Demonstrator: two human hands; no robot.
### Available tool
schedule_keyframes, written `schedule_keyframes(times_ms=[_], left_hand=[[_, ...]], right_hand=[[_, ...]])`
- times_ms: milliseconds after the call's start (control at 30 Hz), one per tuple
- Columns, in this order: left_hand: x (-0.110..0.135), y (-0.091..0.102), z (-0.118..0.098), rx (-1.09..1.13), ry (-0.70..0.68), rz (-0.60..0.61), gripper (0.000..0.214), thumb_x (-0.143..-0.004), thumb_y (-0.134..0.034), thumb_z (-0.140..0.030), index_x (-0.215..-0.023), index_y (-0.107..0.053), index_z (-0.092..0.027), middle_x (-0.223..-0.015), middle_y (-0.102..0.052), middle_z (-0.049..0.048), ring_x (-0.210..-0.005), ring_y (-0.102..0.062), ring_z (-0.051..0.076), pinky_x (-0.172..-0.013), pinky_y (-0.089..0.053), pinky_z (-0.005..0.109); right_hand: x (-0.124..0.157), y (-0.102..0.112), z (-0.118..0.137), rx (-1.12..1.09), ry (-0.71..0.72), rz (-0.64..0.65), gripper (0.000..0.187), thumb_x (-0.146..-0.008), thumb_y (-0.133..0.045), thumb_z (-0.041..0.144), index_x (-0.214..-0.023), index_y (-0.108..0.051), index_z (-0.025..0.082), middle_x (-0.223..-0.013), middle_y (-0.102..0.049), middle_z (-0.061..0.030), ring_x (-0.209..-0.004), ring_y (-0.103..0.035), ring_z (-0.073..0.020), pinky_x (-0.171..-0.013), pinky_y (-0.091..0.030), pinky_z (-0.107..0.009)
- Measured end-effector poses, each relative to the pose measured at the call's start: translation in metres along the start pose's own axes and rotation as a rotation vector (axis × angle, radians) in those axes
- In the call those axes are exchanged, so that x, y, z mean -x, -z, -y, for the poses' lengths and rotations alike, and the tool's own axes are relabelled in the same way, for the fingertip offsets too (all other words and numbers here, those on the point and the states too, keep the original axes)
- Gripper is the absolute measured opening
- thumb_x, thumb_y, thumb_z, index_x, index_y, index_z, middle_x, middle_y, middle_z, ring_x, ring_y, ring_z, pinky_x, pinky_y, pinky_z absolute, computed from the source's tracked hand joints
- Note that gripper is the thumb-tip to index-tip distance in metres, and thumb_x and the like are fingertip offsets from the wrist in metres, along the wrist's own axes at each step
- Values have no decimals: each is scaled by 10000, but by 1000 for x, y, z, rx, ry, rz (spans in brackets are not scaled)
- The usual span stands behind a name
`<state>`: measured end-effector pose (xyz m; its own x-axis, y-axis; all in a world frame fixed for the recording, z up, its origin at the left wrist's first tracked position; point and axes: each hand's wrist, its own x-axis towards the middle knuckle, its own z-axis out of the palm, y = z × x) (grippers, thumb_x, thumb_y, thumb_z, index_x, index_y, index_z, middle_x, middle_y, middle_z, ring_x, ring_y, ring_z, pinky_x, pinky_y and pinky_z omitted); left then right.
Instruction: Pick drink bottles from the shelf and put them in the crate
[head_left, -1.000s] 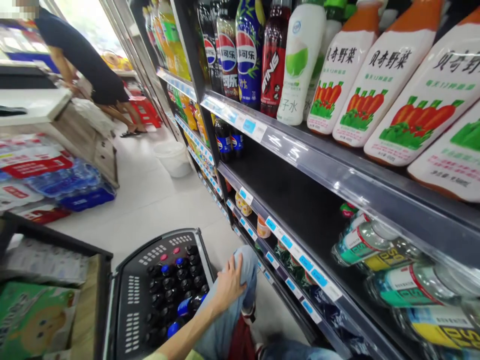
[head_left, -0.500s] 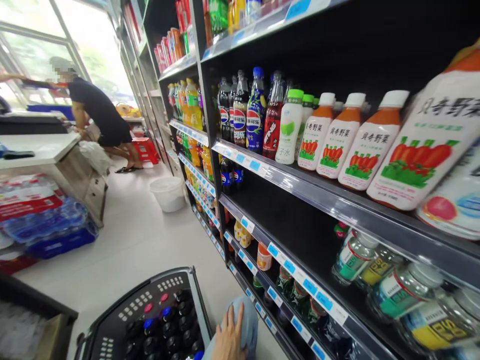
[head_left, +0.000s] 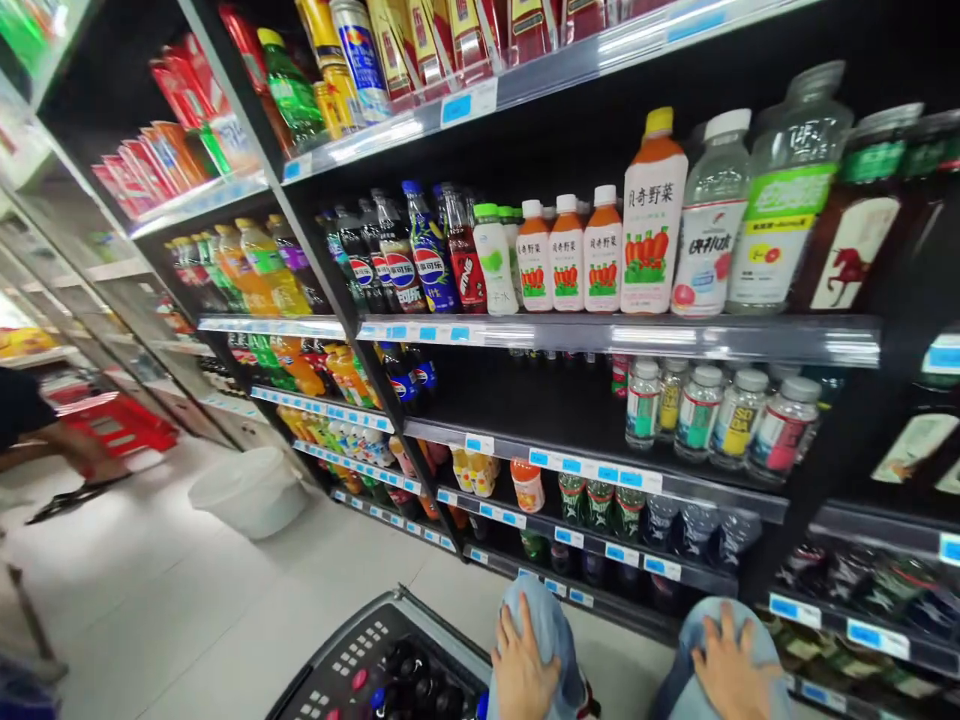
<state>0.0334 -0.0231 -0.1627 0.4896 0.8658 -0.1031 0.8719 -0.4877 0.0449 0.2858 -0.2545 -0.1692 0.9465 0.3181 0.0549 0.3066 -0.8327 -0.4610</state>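
My left hand (head_left: 525,665) lies flat on my left knee, its fingers spread over the jeans (head_left: 559,625). On the other knee rests my right hand (head_left: 731,665), fingers apart and holding nothing. Just left of my left hand stands a dark plastic basket (head_left: 352,655) with several dark bottles (head_left: 427,680) in it, their caps black, blue or pink. In front of my knees rises a drinks shelf (head_left: 525,335). Cola bottles (head_left: 394,255), orange vegetable-juice bottles (head_left: 568,255) and a green-capped white bottle (head_left: 491,260) line its upper row. Clear soda bottles (head_left: 705,410) stand on the row below.
A white tub (head_left: 251,490) sits on the floor at left, with a red plastic crate (head_left: 120,435) behind it. A person's leg (head_left: 71,450) shows at the left edge. More shelving (head_left: 247,325) runs away to the left.
The view has swung right, bringing the shelf more face-on. My other knee and hand have come into view. The basket now appears lower, and the person is mostly out of frame.
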Motion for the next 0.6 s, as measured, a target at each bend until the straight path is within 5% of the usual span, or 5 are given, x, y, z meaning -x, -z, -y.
schedule_keyframes(times_ms=[67, 167, 333, 467, 600], left_hand=[[7, 2, -1, 17, -37, -55, 1045, -851, -712, -324, -1797, -329, -99, -1760, -394, 367, -1608, -461, 533, -1197, -498, 642], [14, 5, -6, 34, -65, -94, 1013, -876, -733, -311, -1789, -352, -94, -1755, -408, 359, -1597, -481, 511, -1210, -500, 605], [31, 6, -18, 70, -154, -150, 900, -945, -741, -339, -1762, -435, -119, -1773, -417, 314, -1614, -486, 462, -1248, -497, 536], [70, 5, -30, 77, -322, -159, 862, -968, -751, -432, -1753, -473, -209, -1826, -357, 241, -1675, -373, 510, -1319, -406, 670], [117, 11, -39, 126, -479, -20, 700, -1032, -654, -456, -1688, -587, -221, -1874, -253, 149, -1739, -186, 510, -1387, -239, 767]], right_hand=[[6, -1, -5, 301, 70, 113, 492, -781, -565, 439, -1157, -882, 420, -1710, -600, -123, -1658, -415, -526, -1112, -330, -898], [11, 7, -3, 502, 114, 248, 655, -960, -426, 317, -1543, -725, 291, -1845, -413, -132, -1722, -341, -447, -1195, -414, -812], [22, 21, 11, 557, 168, 327, 644, -1062, -370, 254, -1671, -579, 223, -1897, -285, -136, -1758, -234, -460, -1240, -408, -792], [25, 26, 15, 403, 136, 288, 642, -1027, -418, 255, -1647, -572, 198, -1857, -372, -167, -1752, -257, -454, -1272, -359, -808], [16, 40, 26, -94, 127, 86, 592, -971, -469, 378, -1494, -629, 148, -1548, -681, -247, -1496, -628, -407, -1276, -470, -641]])
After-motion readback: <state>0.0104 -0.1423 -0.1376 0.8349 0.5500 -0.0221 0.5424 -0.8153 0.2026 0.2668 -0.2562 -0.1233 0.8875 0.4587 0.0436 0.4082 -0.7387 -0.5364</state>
